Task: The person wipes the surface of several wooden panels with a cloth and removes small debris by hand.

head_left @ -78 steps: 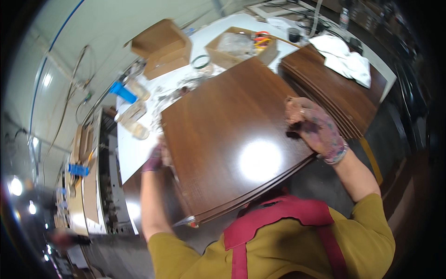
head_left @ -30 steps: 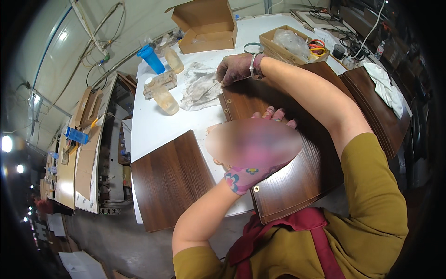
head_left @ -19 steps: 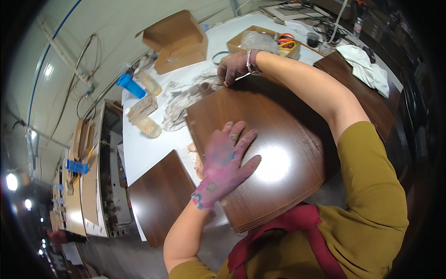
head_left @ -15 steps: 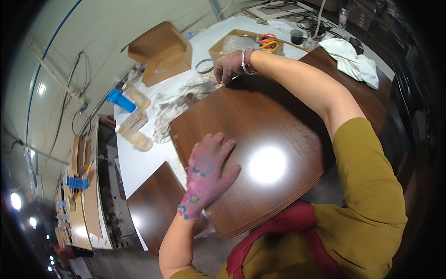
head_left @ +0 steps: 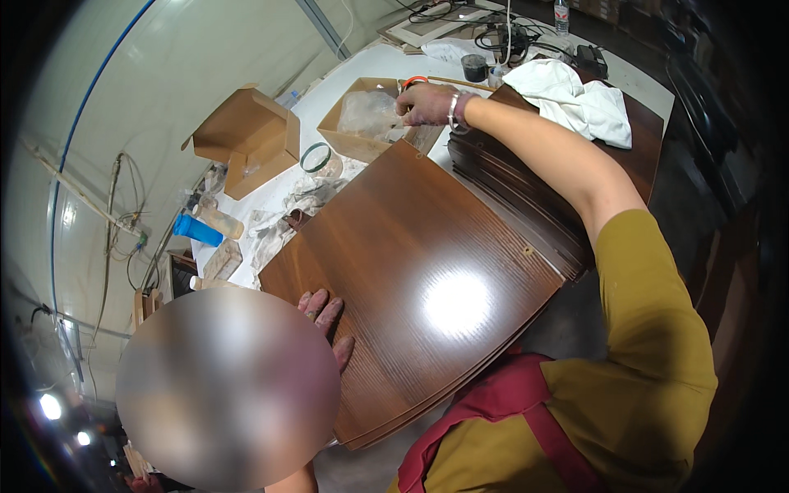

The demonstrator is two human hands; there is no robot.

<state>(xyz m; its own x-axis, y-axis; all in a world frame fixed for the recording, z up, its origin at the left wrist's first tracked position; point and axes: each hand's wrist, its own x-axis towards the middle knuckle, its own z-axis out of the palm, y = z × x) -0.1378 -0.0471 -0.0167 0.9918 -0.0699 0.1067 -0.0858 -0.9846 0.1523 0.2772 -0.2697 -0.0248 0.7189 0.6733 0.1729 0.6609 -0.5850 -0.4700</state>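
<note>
A dark brown wooden panel [head_left: 394, 246] with a glossy grain lies in front of me on top of other panels. My left hand [head_left: 322, 315], in a stained pink glove, rests with fingers spread on the panel's left part; a round blur hides its back and wrist. Beyond the panel's far corner, my right hand [head_left: 429, 105], gloved and wearing a bracelet, is over an open cardboard box [head_left: 355, 146]. Its fingers are bent close to a clear plastic bag [head_left: 367, 113] and red-handled scissors [head_left: 416, 81]. Whatever the fingertips hold is hidden.
A stack of dark panels [head_left: 514, 193] stands at right, with a white cloth [head_left: 571, 99] farther back. An open carton [head_left: 251, 140], a tape roll [head_left: 316, 157], crumpled rags [head_left: 316, 191], a blue bottle [head_left: 197, 231] and a dark cup [head_left: 474, 67] are on the white table.
My right hand has left the panel's far corner and moved over the box. The view has shifted, and the panel stack at right now shows more. My left hand stays on the panel.
</note>
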